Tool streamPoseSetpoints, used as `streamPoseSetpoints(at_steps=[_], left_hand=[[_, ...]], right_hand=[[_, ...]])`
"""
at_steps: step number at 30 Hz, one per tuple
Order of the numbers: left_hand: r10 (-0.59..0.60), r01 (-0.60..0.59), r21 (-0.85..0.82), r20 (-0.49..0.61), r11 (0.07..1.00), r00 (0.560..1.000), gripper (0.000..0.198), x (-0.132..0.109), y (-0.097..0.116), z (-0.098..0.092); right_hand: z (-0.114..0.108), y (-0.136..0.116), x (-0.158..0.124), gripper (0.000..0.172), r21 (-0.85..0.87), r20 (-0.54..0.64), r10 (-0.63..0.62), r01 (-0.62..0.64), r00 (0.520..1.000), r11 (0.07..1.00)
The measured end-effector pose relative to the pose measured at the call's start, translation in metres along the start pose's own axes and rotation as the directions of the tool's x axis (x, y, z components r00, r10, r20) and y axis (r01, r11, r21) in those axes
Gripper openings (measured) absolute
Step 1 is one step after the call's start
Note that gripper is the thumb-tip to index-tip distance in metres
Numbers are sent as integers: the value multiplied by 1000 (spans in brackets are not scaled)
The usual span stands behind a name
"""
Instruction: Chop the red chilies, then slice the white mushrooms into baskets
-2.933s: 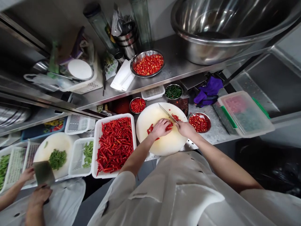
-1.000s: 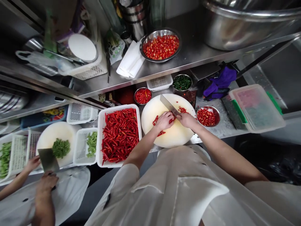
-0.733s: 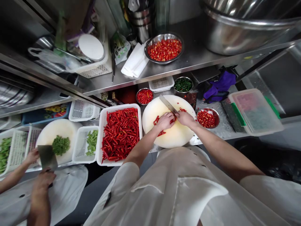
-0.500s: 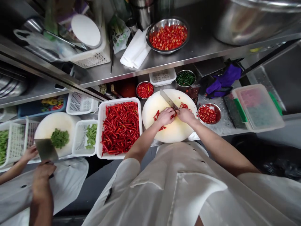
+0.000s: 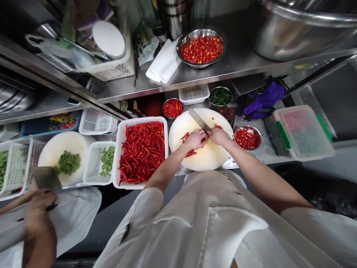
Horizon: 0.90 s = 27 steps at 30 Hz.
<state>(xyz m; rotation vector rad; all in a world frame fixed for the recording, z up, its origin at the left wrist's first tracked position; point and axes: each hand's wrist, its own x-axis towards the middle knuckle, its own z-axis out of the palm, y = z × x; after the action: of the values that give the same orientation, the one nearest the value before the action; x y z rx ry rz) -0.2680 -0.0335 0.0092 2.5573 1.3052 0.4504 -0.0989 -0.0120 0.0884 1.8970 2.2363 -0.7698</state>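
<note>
Since the earliest frame, we find that the right hand (image 5: 219, 136) has drawn closer to the left hand (image 5: 196, 139), while at the neighbouring station the broad steel cleaver (image 5: 46, 178) has shifted leftward, off the greens.

We locate the slender red chillies (image 5: 184, 137) on the round white cutting board (image 5: 208, 162), partly under the left hand and partly loose beside it. The left hand's fingers are curled over them, grasping them; we cannot tell how firmly. The right hand is clenched on the handle of the long steel knife (image 5: 198, 118), whose blade points away from the body and toward the left. Small chopped red pieces (image 5: 218, 126) lie on the board beyond the right hand.

Just right of the board we record a steel bowl of cut chillies (image 5: 260, 140); to the left, a large white plastic tub (image 5: 166, 143) filled with whole red chillies. Behind the board stand a small steel bowl of red chillies (image 5: 173, 117) and a steel bowl of green chillies (image 5: 220, 107).

On the steel shelf (image 5: 242, 69) above, we note a wide steel bowl of chopped chillies (image 5: 202, 66) beside a folded white cloth (image 5: 164, 61).

At far left, a co-worker's hand (image 5: 43, 199) holds the cleaver near chopped green leaves (image 5: 69, 162) on a second round board (image 5: 51, 145).
</note>
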Motion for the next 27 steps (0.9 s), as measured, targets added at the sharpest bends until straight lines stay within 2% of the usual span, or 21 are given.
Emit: streamPoseSetpoints(at_steps=[4,8,11,13,17,22,27], left_hand=[[2,-2,3,0,1000,1000,13,0,4,0],[40,-41,-13,-40,999,998,12,-7,3,-10],[-94,87,-47,-194,995,976,16,-13,-1,-17],[-158,146,-68,-233,987,960,18,-17,-3,-20],[-101,94,-53,-142,994,985,17,-23,-2,-20],[-81,79,-24,-131,997,988,23,-20,2,-12],[-71,69,-33,-72,997,995,19,-7,-4,-3]], right_hand=[[-1,-3,4,46,24,-24,23,-22,999,999],[-6,1,12,44,21,0,-53,53,999,998],[-5,4,14,43,30,-38,-80,81,996,996],[-3,3,12,43,48,-69,-85,88,994,995],[-4,7,-2,46,21,-100,-81,83,992,996],[-6,23,-23,48,-68,-35,-47,44,998,997],[-5,8,-17,47,-20,36,5,-5,999,1000]])
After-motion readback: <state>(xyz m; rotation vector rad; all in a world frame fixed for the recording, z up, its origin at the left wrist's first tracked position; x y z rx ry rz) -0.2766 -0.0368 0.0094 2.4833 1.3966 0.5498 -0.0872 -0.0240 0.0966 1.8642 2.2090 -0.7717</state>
